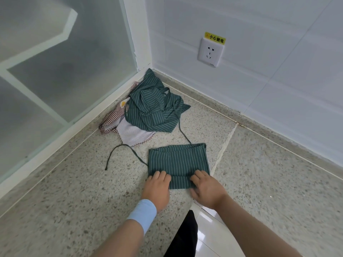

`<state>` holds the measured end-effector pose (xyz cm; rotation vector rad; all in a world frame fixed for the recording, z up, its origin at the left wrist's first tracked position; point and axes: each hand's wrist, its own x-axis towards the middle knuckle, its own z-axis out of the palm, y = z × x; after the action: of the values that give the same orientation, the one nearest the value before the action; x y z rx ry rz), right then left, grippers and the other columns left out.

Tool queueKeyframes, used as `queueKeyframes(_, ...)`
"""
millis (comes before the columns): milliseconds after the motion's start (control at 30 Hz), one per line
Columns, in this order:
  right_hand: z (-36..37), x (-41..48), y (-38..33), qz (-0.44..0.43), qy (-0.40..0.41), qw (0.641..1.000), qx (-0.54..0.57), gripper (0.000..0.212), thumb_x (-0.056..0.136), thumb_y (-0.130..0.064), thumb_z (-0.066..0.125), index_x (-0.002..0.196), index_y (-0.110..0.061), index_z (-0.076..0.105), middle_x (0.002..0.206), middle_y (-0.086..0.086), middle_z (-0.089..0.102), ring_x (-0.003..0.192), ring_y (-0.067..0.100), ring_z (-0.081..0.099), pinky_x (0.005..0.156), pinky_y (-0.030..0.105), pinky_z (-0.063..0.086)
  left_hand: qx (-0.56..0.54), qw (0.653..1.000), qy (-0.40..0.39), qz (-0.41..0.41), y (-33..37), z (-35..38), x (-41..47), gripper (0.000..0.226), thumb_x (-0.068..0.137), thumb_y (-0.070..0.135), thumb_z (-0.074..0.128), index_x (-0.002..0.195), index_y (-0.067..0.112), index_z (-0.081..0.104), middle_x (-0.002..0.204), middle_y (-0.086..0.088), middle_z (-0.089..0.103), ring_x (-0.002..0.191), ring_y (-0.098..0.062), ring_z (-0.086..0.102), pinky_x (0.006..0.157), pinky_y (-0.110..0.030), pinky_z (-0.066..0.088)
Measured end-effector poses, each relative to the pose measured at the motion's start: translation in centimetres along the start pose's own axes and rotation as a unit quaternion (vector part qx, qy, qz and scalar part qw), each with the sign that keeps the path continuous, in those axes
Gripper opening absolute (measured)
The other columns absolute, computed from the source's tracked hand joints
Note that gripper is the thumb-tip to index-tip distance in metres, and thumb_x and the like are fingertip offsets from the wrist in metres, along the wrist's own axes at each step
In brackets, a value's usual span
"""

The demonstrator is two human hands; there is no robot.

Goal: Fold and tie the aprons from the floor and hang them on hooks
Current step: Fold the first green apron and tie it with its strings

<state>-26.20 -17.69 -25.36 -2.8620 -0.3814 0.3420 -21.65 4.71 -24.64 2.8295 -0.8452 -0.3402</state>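
Speckled stone floor lies under my grip. Ahead-left I see a frosted glass panel; ahead-right, a white wall with a socket.

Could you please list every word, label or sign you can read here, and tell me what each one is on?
"小心触电": on the yellow sticker above the socket on the wall.
Small dark mark at the socket's lower right corner: too small to read.
Round yellow patch on the checked apron: no text can be made out.
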Motion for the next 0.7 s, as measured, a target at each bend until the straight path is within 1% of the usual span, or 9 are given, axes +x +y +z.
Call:
queueKeyframes(33, 0.1, 0.0, 0.2, -0.001, -0.009, 1.000, -0.004, 0.034, 0.093, -0.040, 0.048, 0.109, -0.014, 0.063, 0.103, 0.001, 0.058, 0.092, 0.019, 0.055, 0.083, 0.032, 0.052, -0.002, 1.000, 0.003, 0.005, -0.2, 0.0, -0.2, 0.031, 0.074, 0.027, 0.066, 0.103, 0.023, 0.059, 0.098, 0.007, 0.055, 0.089, -0.016, 0.052, 0.072, -0.029, 0.049)
queueKeyframes(100, -0.1, 0.2, 0.3, 0.009, -0.019, 0.999, -0.025, 0.033, 0.096, -0.038, 0.053, 0.117, -0.014, 0.061, 0.111, 0.002, 0.058, 0.100, 0.021, 0.055, 0.091, 0.035, 0.050, -0.003, 1.000, 0.010, 0.018, -0.9, 0.3, -0.6, 0.035, 0.074, 0.034, 0.072, 0.105, 0.024, 0.059, 0.099, 0.008, 0.054, 0.089, -0.014, 0.051, 0.072, -0.027, 0.051)
queueKeyframes(200, -0.5, 0.7, 0.4, 0.017, -0.012, 0.998, -0.055, 0.022, 0.094, -0.032, 0.058, 0.106, -0.016, 0.066, 0.099, 0.001, 0.063, 0.089, 0.022, 0.060, 0.085, 0.037, 0.053, -0.010, 1.000, -0.003, 0.021, -1.9, 0.4, -0.4, 0.044, 0.068, 0.024, 0.085, 0.106, 0.021, 0.065, 0.100, 0.007, 0.057, 0.088, -0.014, 0.054, 0.072, -0.027, 0.054)
queueKeyframes(267, -0.9, 0.9, 0.4, 0.027, -0.027, 0.998, -0.057, 0.023, 0.097, -0.032, 0.051, 0.107, -0.016, 0.065, 0.099, 0.001, 0.063, 0.091, 0.022, 0.060, 0.084, 0.035, 0.051, 0.000, 0.999, 0.003, 0.034, -2.4, 0.4, -0.1, 0.042, 0.065, 0.017, 0.088, 0.101, 0.020, 0.068, 0.095, 0.006, 0.060, 0.083, -0.014, 0.056, 0.067, -0.026, 0.054)
queueKeyframes(367, -1.7, 1.3, 0.7, 0.034, -0.050, 0.998, -0.031, 0.029, 0.104, -0.035, 0.041, 0.117, -0.015, 0.059, 0.107, 0.002, 0.061, 0.098, 0.021, 0.059, 0.083, 0.031, 0.047, -0.009, 0.998, -0.025, 0.049, -2.9, -0.5, 0.3, 0.022, 0.087, 0.017, 0.070, 0.109, 0.016, 0.067, 0.101, 0.000, 0.065, 0.089, -0.018, 0.057, 0.073, -0.029, 0.051)
queueKeyframes(467, -2.4, 2.2, 0.6, 0.068, -0.065, 0.996, -0.007, 0.028, 0.105, -0.035, 0.043, 0.126, -0.018, 0.048, 0.107, 0.003, 0.062, 0.087, 0.021, 0.059, 0.076, 0.033, 0.049, -0.045, 0.996, -0.064, 0.033, -3.2, -1.4, 1.6, 0.028, 0.104, 0.020, 0.044, 0.128, 0.014, 0.057, 0.118, -0.005, 0.062, 0.105, -0.022, 0.054, 0.084, -0.031, 0.044)
queueKeyframes(567, -3.2, 2.8, 0.0, 0.099, -0.072, 0.992, -0.021, 0.022, 0.104, -0.031, 0.043, 0.124, -0.023, 0.040, 0.112, 0.002, 0.053, 0.082, 0.021, 0.059, 0.072, 0.037, 0.053, -0.080, 0.994, -0.070, -0.014, -2.9, -2.4, 2.9, 0.028, 0.102, 0.018, 0.047, 0.129, 0.017, 0.055, 0.119, -0.003, 0.061, 0.105, -0.019, 0.055, 0.081, -0.028, 0.042)
queueKeyframes(633, -3.7, 3.2, -0.3, 0.107, -0.045, 0.990, -0.076, 0.019, 0.101, -0.025, 0.050, 0.119, -0.023, 0.046, 0.112, 0.002, 0.047, 0.092, 0.022, 0.054, 0.082, 0.036, 0.049, -0.045, 0.998, -0.031, -0.031, -2.4, -2.9, 3.6, 0.027, 0.095, 0.011, 0.055, 0.120, 0.020, 0.056, 0.116, 0.001, 0.056, 0.106, -0.018, 0.049, 0.085, -0.028, 0.038)
queueKeyframes(700, -3.7, 3.5, -0.9, 0.093, -0.024, 0.989, -0.116, 0.026, 0.090, -0.008, 0.058, 0.114, -0.019, 0.055, 0.109, 0.004, 0.049, 0.096, 0.022, 0.049, 0.085, 0.034, 0.046, 0.000, 0.999, 0.001, -0.044, -1.2, -3.2, 3.9, 0.033, 0.084, -0.003, 0.054, 0.108, 0.020, 0.054, 0.109, 0.001, 0.051, 0.103, -0.020, 0.044, 0.082, -0.030, 0.035)
